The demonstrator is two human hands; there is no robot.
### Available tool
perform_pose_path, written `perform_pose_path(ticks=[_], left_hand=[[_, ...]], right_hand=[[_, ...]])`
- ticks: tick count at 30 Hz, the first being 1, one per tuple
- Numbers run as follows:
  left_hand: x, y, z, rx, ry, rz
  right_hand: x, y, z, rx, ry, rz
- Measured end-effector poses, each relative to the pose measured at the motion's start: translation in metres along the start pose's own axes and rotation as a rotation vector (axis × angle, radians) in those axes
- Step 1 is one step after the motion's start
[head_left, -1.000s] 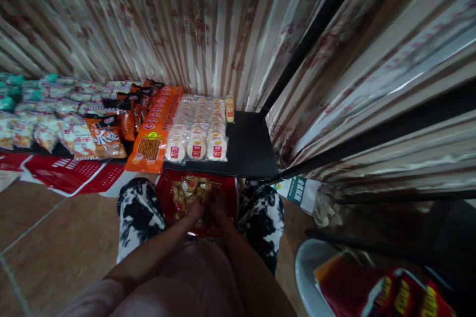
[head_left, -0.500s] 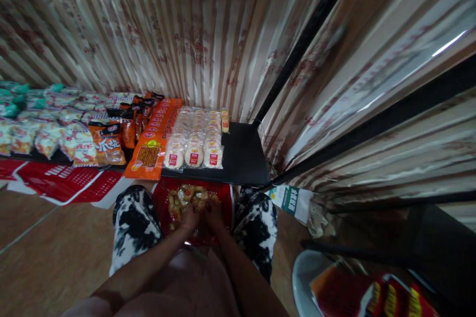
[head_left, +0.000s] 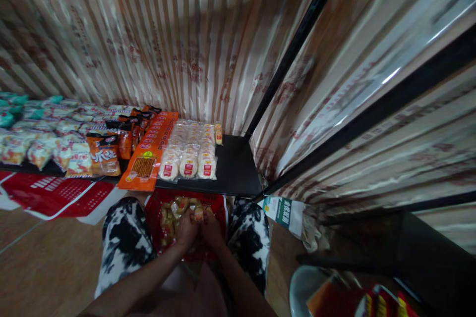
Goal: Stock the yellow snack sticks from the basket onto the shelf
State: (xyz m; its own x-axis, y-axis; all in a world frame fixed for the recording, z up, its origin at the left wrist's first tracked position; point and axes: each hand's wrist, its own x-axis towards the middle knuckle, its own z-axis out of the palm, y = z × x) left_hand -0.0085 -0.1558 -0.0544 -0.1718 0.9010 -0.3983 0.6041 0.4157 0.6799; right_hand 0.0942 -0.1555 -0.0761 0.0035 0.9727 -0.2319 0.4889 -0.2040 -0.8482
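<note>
Between my knees is a red basket (head_left: 222, 208) with many small gold-wrapped snack packs (head_left: 167, 230) in it. Just above the basket's contents, my left hand (head_left: 188, 229) and my right hand (head_left: 210, 230) come together, fingers closed around a small yellow snack pack (head_left: 199, 214) with an orange label. One similar yellow pack (head_left: 218, 133) stands at the back of the black shelf (head_left: 238, 171). Left of it are rows of round white crackers (head_left: 188, 167) in clear wrappers. My fingertips are dim and partly hidden.
Farther left on the shelf lie a long orange packet (head_left: 143, 166), orange snack bags (head_left: 103, 153) and white snack bags (head_left: 40, 151). Black metal posts (head_left: 286, 69) rise at the right. A pale tub (head_left: 301, 287) with red packets is on the floor at lower right.
My hands have lifted slightly and closed together around a yellow pack, which now shows between them. The whole view has shifted, so the shelf sits lower and a little to the left.
</note>
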Motion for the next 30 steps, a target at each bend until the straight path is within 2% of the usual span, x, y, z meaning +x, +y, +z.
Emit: perform_pose_path(ticks=[5, 12, 20, 30], left_hand=[[-0.006, 0.008, -0.002, -0.080, 0.037, 0.071], [-0.010, 0.022, -0.001, -0.154, 0.102, 0.207], [-0.015, 0.043, -0.006, -0.187, 0.072, 0.337], [-0.010, 0.074, -0.010, -0.282, 0.085, 0.395]], right_hand=[[-0.004, -0.011, -0.018, -0.052, 0.000, -0.031], [-0.011, -0.024, -0.039, -0.124, 0.089, -0.046], [-0.013, -0.030, -0.056, -0.154, 0.201, -0.087], [-0.001, -0.041, -0.078, -0.116, 0.276, -0.153]])
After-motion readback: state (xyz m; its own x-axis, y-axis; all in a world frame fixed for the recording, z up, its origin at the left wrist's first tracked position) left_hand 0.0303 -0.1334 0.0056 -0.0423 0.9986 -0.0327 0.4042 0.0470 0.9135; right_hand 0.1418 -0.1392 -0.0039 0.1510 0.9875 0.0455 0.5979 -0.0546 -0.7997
